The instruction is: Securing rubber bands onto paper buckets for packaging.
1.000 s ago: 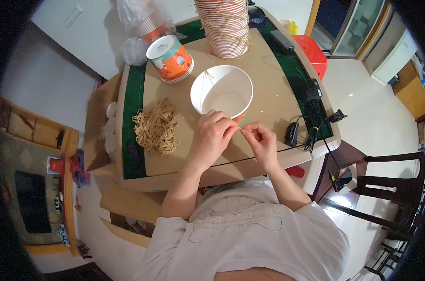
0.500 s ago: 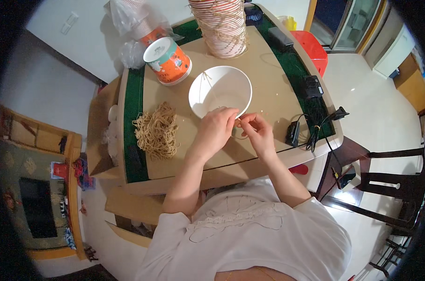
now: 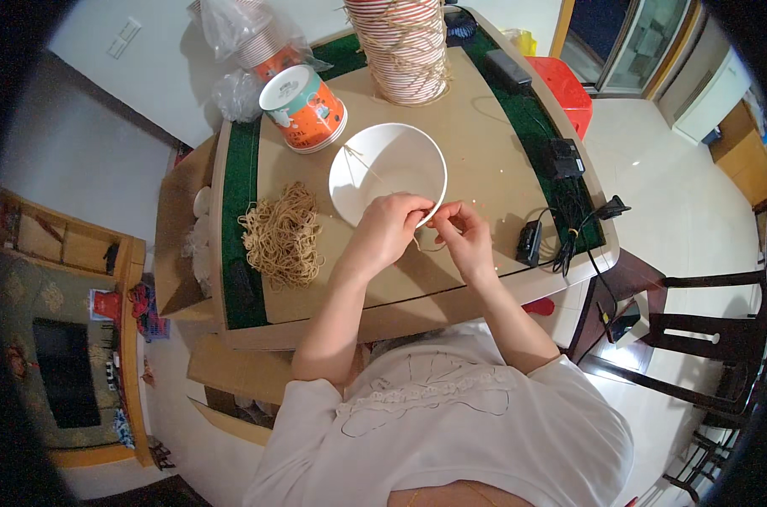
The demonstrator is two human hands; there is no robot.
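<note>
A white paper bucket [image 3: 382, 160] tilts on the cardboard-topped table, its mouth facing me. My left hand [image 3: 388, 230] is closed at the near right of its rim, thumb and fingers pinching the edge. Right beside it, my right hand [image 3: 465, 242] has its fingertips pressed together on a thin tan twine [image 3: 424, 246], which loops below the rim between the hands. The fingertips hide just how the twine passes the rim. Another piece of twine [image 3: 356, 155] crosses the far left rim and runs down inside the bucket. A loose heap of twine [image 3: 282, 237] lies to the left.
An orange and teal paper bucket [image 3: 306, 117] stands upside down behind. A tall stack of buckets [image 3: 398, 55] draped with twine rises at the back, near plastic-wrapped buckets [image 3: 269, 52]. Black adapters and cables [image 3: 561, 228] line the right edge. A red stool [image 3: 565, 89] stands beyond.
The white bucket has shifted and turned slightly to the left, carrying the twine over its far rim along. Both hands stay near the same place, and more twine shows hanging between them.
</note>
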